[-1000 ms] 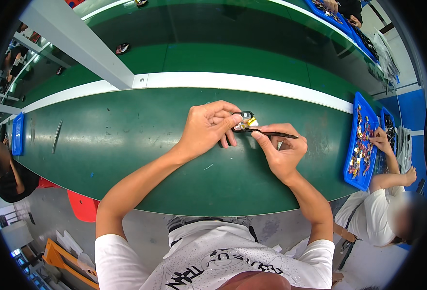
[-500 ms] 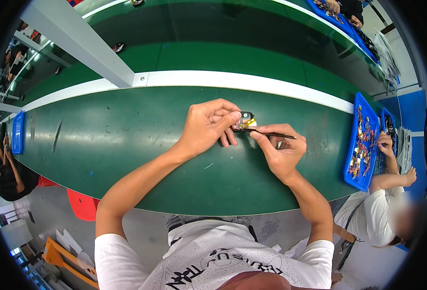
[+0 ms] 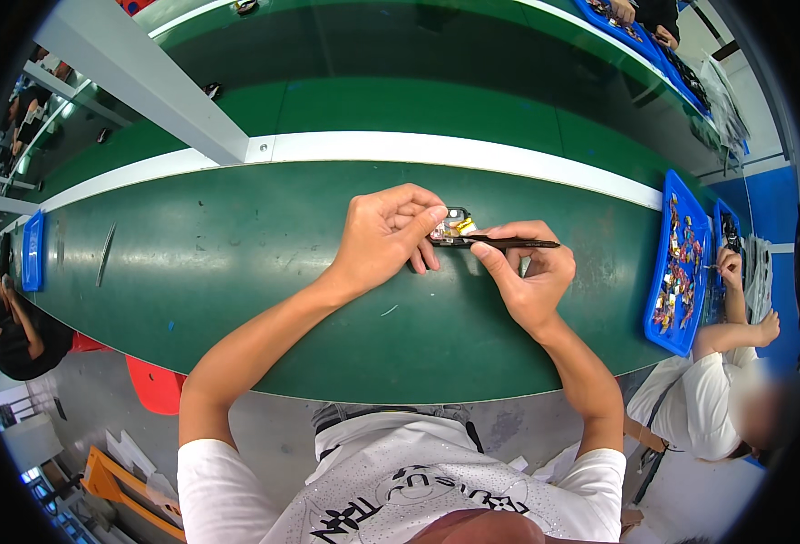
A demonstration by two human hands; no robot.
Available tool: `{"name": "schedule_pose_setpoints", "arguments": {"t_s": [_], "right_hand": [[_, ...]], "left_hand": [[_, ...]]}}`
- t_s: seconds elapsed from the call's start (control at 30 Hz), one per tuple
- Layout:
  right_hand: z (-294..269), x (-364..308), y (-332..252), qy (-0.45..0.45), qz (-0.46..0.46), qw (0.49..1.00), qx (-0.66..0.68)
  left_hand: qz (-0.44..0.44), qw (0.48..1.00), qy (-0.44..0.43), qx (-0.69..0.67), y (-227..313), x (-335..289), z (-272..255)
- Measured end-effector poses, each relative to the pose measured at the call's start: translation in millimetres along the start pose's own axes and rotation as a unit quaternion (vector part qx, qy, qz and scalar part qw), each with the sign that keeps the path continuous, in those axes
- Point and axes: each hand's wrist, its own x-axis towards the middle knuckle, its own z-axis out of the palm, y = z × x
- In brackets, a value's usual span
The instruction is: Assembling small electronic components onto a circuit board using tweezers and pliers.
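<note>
My left hand (image 3: 386,227) is closed on a small electronic device (image 3: 455,216) with a black casing. Its inside lies exposed, showing a yellow part and some small reddish and pale pieces. Part of the casing is hidden behind my fingers. In my right hand (image 3: 534,267) is a pair of dark tweezers (image 3: 527,243), pinched between thumb and fingers. Their tip reaches the lower edge of the device, though what it touches there is too small to make out. Both hands are above the middle of the green table (image 3: 264,317).
To the right, a blue tray (image 3: 651,295) holds many small colourful parts, with a co-worker's hand (image 3: 731,267) beside it. A second pair of tweezers (image 3: 105,256) lies on the left, near another blue tray (image 3: 33,249). Beyond the white rail (image 3: 436,148) runs a green belt (image 3: 373,109).
The tweezers have turned slightly and show a broader side, tip still at the device. Dark items on the belt beyond have shifted left. The co-worker's hand on the right has moved a little.
</note>
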Motion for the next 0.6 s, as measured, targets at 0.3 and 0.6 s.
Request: {"name": "schedule_pose_setpoints", "arguments": {"t_s": [0.3, 0.6], "right_hand": [[-1.2, 3.4, -3.3, -0.05, -0.057, 0.997, -0.032], [-2.0, 3.6, -6.8, -0.055, -0.071, 0.995, -0.031]], "left_hand": [[0.003, 1.0, 0.008, -0.006, 0.5, -0.1, 1.3], [0.007, 1.0, 0.005, 0.009, 1.0, -1.4, 3.2]]}}
